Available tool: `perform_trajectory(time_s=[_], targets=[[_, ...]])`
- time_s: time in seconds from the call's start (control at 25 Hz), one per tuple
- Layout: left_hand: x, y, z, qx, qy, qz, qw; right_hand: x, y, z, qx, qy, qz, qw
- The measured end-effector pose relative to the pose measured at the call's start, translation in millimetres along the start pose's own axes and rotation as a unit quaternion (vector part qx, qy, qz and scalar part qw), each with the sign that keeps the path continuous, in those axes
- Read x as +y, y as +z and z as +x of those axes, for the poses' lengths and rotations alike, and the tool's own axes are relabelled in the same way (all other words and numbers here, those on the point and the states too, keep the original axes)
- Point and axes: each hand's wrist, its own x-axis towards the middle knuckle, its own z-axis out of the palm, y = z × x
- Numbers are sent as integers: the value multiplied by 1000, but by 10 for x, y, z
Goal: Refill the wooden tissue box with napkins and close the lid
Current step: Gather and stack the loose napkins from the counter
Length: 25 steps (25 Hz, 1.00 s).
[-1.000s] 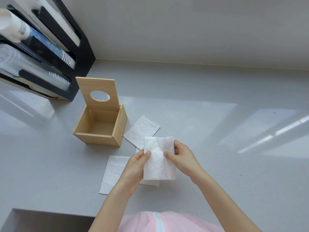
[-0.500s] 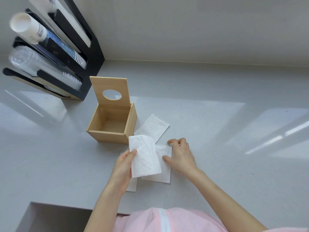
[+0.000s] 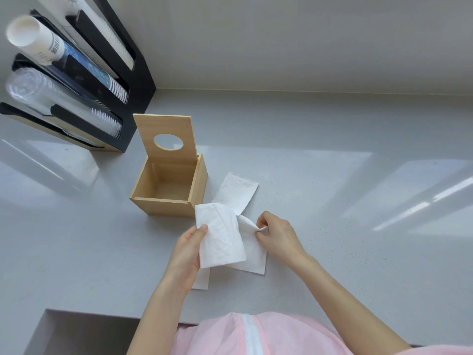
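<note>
The wooden tissue box [image 3: 163, 206] stands open and empty on the grey counter, its lid [image 3: 166, 129] with a round hole tilted up at the back. My left hand [image 3: 185, 254] holds a folded white napkin [image 3: 217, 237] just in front of the box's right corner. My right hand [image 3: 277, 234] pinches the lifted edge of a second napkin [image 3: 252, 254] that lies on the counter. A third napkin [image 3: 236, 192] lies flat beside the box. Another napkin [image 3: 202, 279] peeks out under my left hand.
A black cup dispenser [image 3: 84, 80] with paper and clear plastic cups leans at the back left, close to the box. The counter's near edge drops into a recess [image 3: 84, 331] at the lower left. A wall [image 3: 281, 34] runs along the back.
My right hand went from pressing flat on the lying napkin to pinching and lifting its edge. My left hand keeps its napkin in about the same place.
</note>
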Motion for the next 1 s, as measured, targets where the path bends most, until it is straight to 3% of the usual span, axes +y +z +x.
perform_trajectory(time_s=[0.2,0.48,0.8,1.0], targets=[[-14,35,-3,7,-4,-13,1000,125,-250,-134,-28,34,167,985],[-35,81,14,-4,-7,-11,1000,133,-631,-287,-65,-9,223,973],[-105,206,-9,-93,3,39,995,-227,-791,-336,-167,-89,431,882],[-100,273,-36,-133,-1,49,990,-239,-481,-209,-140,-23,341,929]])
